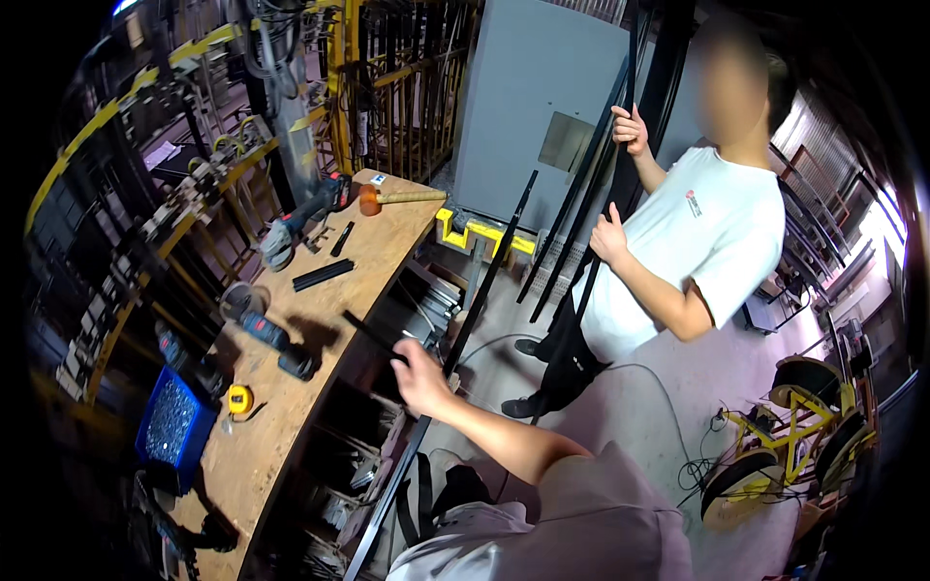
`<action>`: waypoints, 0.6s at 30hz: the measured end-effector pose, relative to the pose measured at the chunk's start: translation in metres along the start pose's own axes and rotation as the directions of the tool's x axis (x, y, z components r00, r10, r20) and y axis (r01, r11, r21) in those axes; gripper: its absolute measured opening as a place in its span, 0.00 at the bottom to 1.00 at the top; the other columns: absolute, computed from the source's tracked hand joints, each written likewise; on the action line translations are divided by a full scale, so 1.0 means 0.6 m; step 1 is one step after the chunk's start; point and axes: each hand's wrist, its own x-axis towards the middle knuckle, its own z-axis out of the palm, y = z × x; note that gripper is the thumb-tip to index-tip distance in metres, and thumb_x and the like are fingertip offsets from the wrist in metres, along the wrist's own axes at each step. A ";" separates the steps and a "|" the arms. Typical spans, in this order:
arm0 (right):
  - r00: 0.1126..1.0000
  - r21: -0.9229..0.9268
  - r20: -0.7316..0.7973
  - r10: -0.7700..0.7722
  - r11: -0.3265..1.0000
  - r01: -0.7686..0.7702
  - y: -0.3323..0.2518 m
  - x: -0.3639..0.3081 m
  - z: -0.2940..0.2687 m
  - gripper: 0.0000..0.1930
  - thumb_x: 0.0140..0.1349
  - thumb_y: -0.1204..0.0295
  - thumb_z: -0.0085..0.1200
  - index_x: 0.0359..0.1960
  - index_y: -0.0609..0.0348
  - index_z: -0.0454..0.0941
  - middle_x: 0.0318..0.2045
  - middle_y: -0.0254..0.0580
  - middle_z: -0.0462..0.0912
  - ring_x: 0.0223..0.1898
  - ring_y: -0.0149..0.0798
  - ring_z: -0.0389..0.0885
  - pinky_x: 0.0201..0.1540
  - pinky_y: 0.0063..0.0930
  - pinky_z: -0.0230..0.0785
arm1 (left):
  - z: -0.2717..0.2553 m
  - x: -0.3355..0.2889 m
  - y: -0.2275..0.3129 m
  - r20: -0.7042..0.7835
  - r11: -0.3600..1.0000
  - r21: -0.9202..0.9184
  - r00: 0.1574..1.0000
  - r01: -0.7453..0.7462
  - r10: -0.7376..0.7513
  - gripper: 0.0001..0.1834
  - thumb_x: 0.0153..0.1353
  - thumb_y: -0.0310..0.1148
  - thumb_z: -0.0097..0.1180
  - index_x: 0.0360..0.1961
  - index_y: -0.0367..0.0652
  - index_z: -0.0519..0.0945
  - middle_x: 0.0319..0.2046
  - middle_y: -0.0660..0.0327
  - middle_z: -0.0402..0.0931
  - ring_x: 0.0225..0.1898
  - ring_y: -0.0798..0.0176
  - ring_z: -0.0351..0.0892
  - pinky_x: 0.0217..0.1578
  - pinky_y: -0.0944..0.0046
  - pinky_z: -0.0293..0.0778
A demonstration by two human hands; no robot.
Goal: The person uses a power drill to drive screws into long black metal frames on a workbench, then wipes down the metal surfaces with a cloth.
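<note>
My right hand (422, 380) reaches out over the front edge of the workbench, fingers closed around a short black bar (370, 333). The bar points toward the bench's middle. Right beside this hand, a long, thin black profile (492, 276) slants up and away; I cannot tell whether the hand touches it. My left hand is out of sight. Across from me, a co-worker in a white T-shirt (693, 232) grips long black profiles (632, 73) with one hand raised and the other lower. Several black strips (323, 275) lie on the bench near my bar.
The wooden workbench (262, 426) carries a cordless drill (276, 345), an angle grinder (308, 218), an orange-headed mallet (371, 199), a yellow tape measure (239, 399) and a blue bin of small metal parts (174, 421). A grey cabinet (513, 87) stands behind. Cable reels (741, 489) stand right.
</note>
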 end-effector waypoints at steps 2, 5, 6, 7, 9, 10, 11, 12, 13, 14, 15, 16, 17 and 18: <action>0.998 0.040 -0.060 0.029 0.999 -0.027 -0.028 -0.110 -0.029 0.17 0.69 0.73 0.57 0.56 0.64 0.71 0.48 0.62 0.82 0.53 0.62 0.82 0.56 0.45 0.75 | 0.006 -0.083 -0.098 0.021 0.995 0.061 0.997 0.076 -0.077 0.25 0.59 0.46 0.68 0.53 0.40 0.85 0.38 0.46 0.86 0.35 0.41 0.85 0.37 0.45 0.79; 0.990 0.029 0.023 0.142 0.989 -0.143 -0.079 -0.277 -0.036 0.17 0.70 0.71 0.56 0.57 0.64 0.75 0.52 0.60 0.82 0.54 0.59 0.83 0.56 0.43 0.75 | -0.043 -0.188 -0.178 -0.055 0.985 0.053 0.985 0.164 -0.161 0.20 0.57 0.35 0.69 0.50 0.39 0.86 0.36 0.47 0.86 0.36 0.44 0.85 0.39 0.48 0.79; 0.971 0.087 0.092 0.220 0.970 -0.228 -0.096 -0.322 -0.036 0.15 0.71 0.70 0.56 0.55 0.64 0.77 0.51 0.58 0.82 0.53 0.57 0.83 0.55 0.41 0.75 | -0.046 -0.206 -0.203 -0.051 0.981 0.025 0.981 0.191 -0.190 0.19 0.56 0.33 0.69 0.49 0.39 0.86 0.36 0.47 0.86 0.36 0.43 0.85 0.40 0.49 0.79; 0.962 0.096 0.156 0.225 0.966 -0.242 -0.111 -0.364 -0.036 0.15 0.71 0.70 0.56 0.56 0.62 0.76 0.49 0.56 0.82 0.50 0.57 0.83 0.52 0.41 0.75 | -0.051 -0.223 -0.228 -0.038 0.975 -0.003 0.975 0.221 -0.221 0.19 0.55 0.30 0.69 0.48 0.38 0.86 0.36 0.46 0.86 0.37 0.43 0.85 0.40 0.49 0.79; 0.926 0.016 0.283 0.251 0.964 -0.267 -0.150 -0.425 -0.044 0.15 0.71 0.71 0.55 0.56 0.62 0.75 0.46 0.56 0.82 0.48 0.58 0.82 0.51 0.42 0.75 | -0.023 -0.257 -0.319 -0.001 0.956 0.199 0.975 0.216 -0.220 0.21 0.54 0.30 0.69 0.50 0.37 0.85 0.38 0.45 0.86 0.40 0.41 0.86 0.44 0.49 0.80; 0.913 -0.036 0.354 0.201 0.979 -0.201 -0.168 -0.444 -0.048 0.15 0.71 0.71 0.54 0.56 0.62 0.75 0.47 0.55 0.81 0.49 0.59 0.81 0.52 0.43 0.74 | -0.023 -0.264 -0.322 0.051 0.958 0.170 0.969 0.231 -0.243 0.22 0.54 0.30 0.70 0.51 0.38 0.85 0.39 0.44 0.86 0.41 0.41 0.86 0.45 0.49 0.80; 0.875 -0.057 0.431 0.219 0.975 -0.216 -0.186 -0.458 -0.048 0.15 0.71 0.70 0.55 0.57 0.61 0.75 0.48 0.55 0.81 0.51 0.60 0.80 0.54 0.45 0.74 | -0.036 -0.250 -0.312 0.096 0.958 0.138 0.960 0.250 -0.264 0.23 0.54 0.31 0.70 0.52 0.38 0.85 0.40 0.43 0.86 0.42 0.42 0.86 0.45 0.49 0.80; 0.868 -0.076 0.469 0.162 0.987 -0.143 -0.196 -0.470 -0.037 0.15 0.71 0.70 0.55 0.57 0.61 0.75 0.49 0.55 0.81 0.52 0.60 0.80 0.55 0.45 0.74 | -0.048 -0.245 -0.302 0.132 0.954 0.103 0.946 0.283 -0.295 0.23 0.54 0.31 0.70 0.53 0.38 0.84 0.41 0.43 0.86 0.43 0.42 0.87 0.45 0.48 0.80; 0.849 -0.085 0.518 0.101 0.994 -0.067 -0.206 -0.480 -0.024 0.15 0.71 0.70 0.55 0.57 0.60 0.76 0.49 0.55 0.81 0.53 0.61 0.80 0.56 0.45 0.74 | -0.047 -0.256 -0.310 0.137 0.939 0.143 0.934 0.312 -0.331 0.26 0.53 0.33 0.72 0.55 0.41 0.84 0.44 0.40 0.85 0.45 0.43 0.87 0.47 0.47 0.79; 0.830 -0.073 0.553 0.077 0.996 -0.043 -0.218 -0.484 -0.015 0.16 0.70 0.70 0.55 0.57 0.60 0.76 0.49 0.56 0.81 0.53 0.61 0.79 0.56 0.45 0.74 | -0.012 -0.284 -0.366 0.025 0.948 0.100 0.951 0.303 -0.307 0.22 0.43 0.33 0.71 0.42 0.37 0.86 0.31 0.44 0.81 0.32 0.34 0.79 0.35 0.41 0.75; 0.800 -0.073 0.598 0.057 0.997 -0.016 -0.223 -0.488 -0.011 0.16 0.70 0.70 0.55 0.57 0.60 0.76 0.49 0.57 0.81 0.54 0.61 0.79 0.57 0.46 0.73 | 0.009 -0.291 -0.363 -0.113 0.960 0.126 0.965 0.251 -0.237 0.19 0.40 0.30 0.71 0.37 0.35 0.86 0.31 0.41 0.81 0.33 0.31 0.78 0.36 0.38 0.73; 0.782 -0.040 0.622 0.043 0.999 -0.024 -0.235 -0.495 -0.009 0.17 0.70 0.69 0.55 0.58 0.60 0.76 0.49 0.58 0.81 0.54 0.61 0.79 0.56 0.47 0.73 | 0.000 -0.293 -0.357 -0.021 0.943 0.139 0.953 0.302 -0.302 0.17 0.41 0.31 0.71 0.34 0.35 0.85 0.32 0.40 0.80 0.36 0.31 0.77 0.38 0.38 0.72; 0.758 -0.106 0.635 0.149 0.989 -0.106 -0.248 -0.493 -0.018 0.17 0.69 0.69 0.57 0.57 0.61 0.76 0.48 0.58 0.82 0.49 0.59 0.82 0.52 0.45 0.75 | 0.010 -0.289 -0.341 -0.137 0.950 0.026 0.942 0.312 -0.306 0.13 0.45 0.33 0.70 0.29 0.36 0.83 0.32 0.41 0.80 0.38 0.32 0.77 0.40 0.38 0.71; 0.725 -0.161 0.642 0.249 0.969 -0.189 -0.265 -0.495 -0.027 0.18 0.68 0.69 0.58 0.57 0.62 0.77 0.47 0.58 0.82 0.45 0.57 0.84 0.48 0.43 0.77 | -0.017 -0.281 -0.307 -0.151 0.954 0.068 0.948 0.292 -0.279 0.11 0.49 0.33 0.67 0.28 0.37 0.80 0.28 0.45 0.77 0.37 0.34 0.76 0.41 0.39 0.71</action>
